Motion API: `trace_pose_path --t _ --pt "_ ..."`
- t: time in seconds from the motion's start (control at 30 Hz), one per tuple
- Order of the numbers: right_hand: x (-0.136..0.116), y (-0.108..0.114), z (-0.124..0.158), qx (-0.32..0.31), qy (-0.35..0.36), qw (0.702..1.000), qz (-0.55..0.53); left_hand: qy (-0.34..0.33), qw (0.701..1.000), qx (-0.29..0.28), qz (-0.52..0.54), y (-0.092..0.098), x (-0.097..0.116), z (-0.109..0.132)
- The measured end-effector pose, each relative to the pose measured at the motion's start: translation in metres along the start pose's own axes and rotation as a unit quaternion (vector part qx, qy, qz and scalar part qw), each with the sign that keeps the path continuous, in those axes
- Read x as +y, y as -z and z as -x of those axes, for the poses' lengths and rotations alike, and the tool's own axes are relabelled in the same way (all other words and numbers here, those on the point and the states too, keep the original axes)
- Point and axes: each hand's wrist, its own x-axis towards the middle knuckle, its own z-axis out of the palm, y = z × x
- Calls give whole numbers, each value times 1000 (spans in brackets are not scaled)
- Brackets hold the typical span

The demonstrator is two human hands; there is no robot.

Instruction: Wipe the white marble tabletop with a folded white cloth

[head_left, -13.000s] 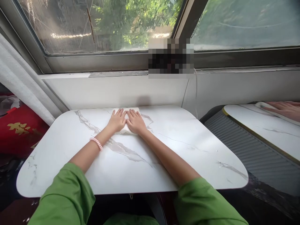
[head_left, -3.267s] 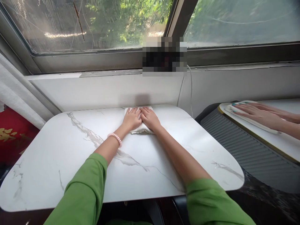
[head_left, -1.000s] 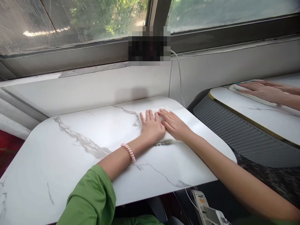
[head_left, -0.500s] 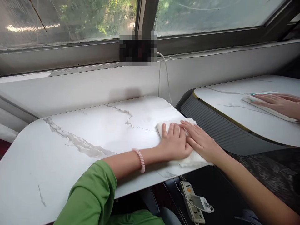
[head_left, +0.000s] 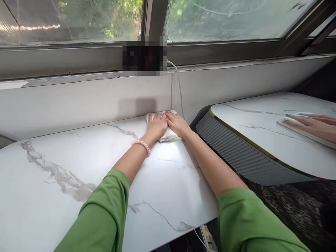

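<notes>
A folded white cloth (head_left: 170,135) lies at the far edge of the white marble-patterned table (head_left: 105,157), close to the wall. My left hand (head_left: 158,126) rests flat on its left part, fingers stretched out, with a pink beaded band on the wrist. Beside it, my right hand (head_left: 176,124) presses on the right part of the cloth, its fingers extended and touching the left hand. The hands cover much of the cloth.
A second marble-patterned table (head_left: 249,122) with ribbed grey sides stands at the right. Another person's hands (head_left: 315,122) lie on a white cloth there. A white cable (head_left: 180,84) hangs down the wall. A power strip (head_left: 208,238) shows below the front edge.
Both my hands and the cloth have moved from the table's right front edge away to its far edge by the wall. The view has shifted slightly.
</notes>
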Motion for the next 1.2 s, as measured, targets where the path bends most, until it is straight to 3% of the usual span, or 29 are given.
trace_pose_path --t 0.17,0.33,0.43,0.53,0.7,0.8,0.97,1.2 --pt "8 -4 -12 -5 3 1000 -4 9 999 -10 -43 -4 -5 -12" --pt "4 0 13 -27 8 999 32 12 999 -21 -41 3 7 9" --pt "-2 7 46 -44 27 998 42 22 999 -24 -41 9 27 41" --pt "-13 15 99 -27 73 997 31 16 998 -23 -56 16 53 89" --pt "-49 28 196 33 108 993 31 -67 994 -15 -84 25 85 169" --pt "-69 32 225 48 96 993 53 -107 990 -8 -87 30 87 196" --pt "-83 31 219 35 75 994 65 -109 991 -1 -77 33 75 202" --pt "-100 19 161 -6 23 998 63 -74 995 -8 -65 31 33 170"
